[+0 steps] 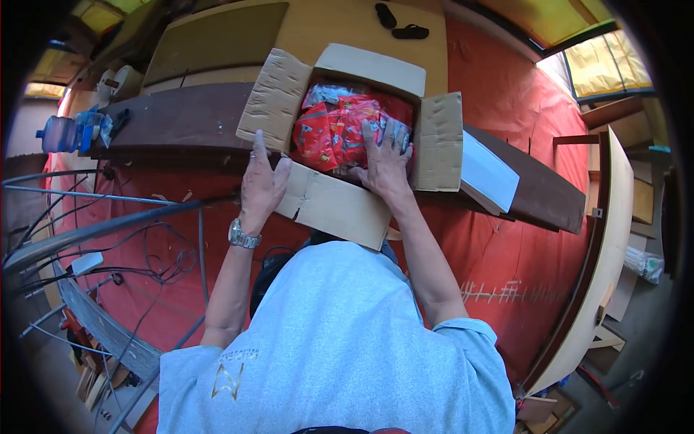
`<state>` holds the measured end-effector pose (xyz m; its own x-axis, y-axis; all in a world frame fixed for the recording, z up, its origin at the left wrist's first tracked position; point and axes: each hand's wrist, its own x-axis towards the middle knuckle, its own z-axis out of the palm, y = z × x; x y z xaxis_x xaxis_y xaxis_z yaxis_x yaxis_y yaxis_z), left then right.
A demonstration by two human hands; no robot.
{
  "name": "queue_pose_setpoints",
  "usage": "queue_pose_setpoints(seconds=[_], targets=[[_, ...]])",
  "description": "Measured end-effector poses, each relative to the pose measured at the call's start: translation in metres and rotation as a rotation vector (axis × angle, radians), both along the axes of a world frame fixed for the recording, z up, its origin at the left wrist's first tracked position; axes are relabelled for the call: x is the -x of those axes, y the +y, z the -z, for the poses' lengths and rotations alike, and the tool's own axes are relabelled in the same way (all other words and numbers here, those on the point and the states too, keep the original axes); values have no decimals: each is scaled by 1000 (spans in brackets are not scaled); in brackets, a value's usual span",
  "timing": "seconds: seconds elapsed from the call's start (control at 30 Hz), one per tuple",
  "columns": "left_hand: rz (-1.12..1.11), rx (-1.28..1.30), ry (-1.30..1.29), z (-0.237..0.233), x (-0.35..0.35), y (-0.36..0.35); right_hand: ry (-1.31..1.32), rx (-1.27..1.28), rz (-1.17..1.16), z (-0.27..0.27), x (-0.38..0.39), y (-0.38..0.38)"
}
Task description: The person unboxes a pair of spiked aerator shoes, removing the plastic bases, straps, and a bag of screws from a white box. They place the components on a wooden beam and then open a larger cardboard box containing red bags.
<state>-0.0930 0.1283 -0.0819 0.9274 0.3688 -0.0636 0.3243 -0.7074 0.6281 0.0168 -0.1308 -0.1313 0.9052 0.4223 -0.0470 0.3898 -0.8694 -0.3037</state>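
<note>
An open cardboard box (332,205) stands before me with its flaps folded outward. Red plastic packets (348,130) fill it, with some silvery wrapping showing toward the back. My right hand (387,163) lies over the packets on the right side of the box, fingers spread and palm down. At the front left corner is my left hand (263,184), fingers stretched out beside the left flap (276,92) and holding nothing. A metal watch (244,234) is on the left wrist.
The box rests on a dark brown bench (188,119). A white-blue panel (488,170) leans right of the box. Black cables and metal bars (108,231) crowd the left. A blue water bottle (59,135) stands far left, and black slippers (410,32) lie beyond.
</note>
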Motion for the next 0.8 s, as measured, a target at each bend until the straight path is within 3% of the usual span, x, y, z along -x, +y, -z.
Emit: queue_pose_setpoints(seconds=[0.13, 0.27, 0.37, 0.5, 0.8], targets=[[111, -117, -22, 10, 10, -12, -121, -49, -146, 8, -21, 2], [110, -139, 7, 14, 20, -21, -297, -307, -166, 15, -45, -12], [106, -119, 18, 18, 23, -22, -121, -571, 34, 3, -63, -23], [106, -117, 27, 21, 21, -21, 194, -699, 229, -17, -75, -36], [112, -81, 58, 23, 20, -17, 318, -1046, 254, 11, -95, -58]])
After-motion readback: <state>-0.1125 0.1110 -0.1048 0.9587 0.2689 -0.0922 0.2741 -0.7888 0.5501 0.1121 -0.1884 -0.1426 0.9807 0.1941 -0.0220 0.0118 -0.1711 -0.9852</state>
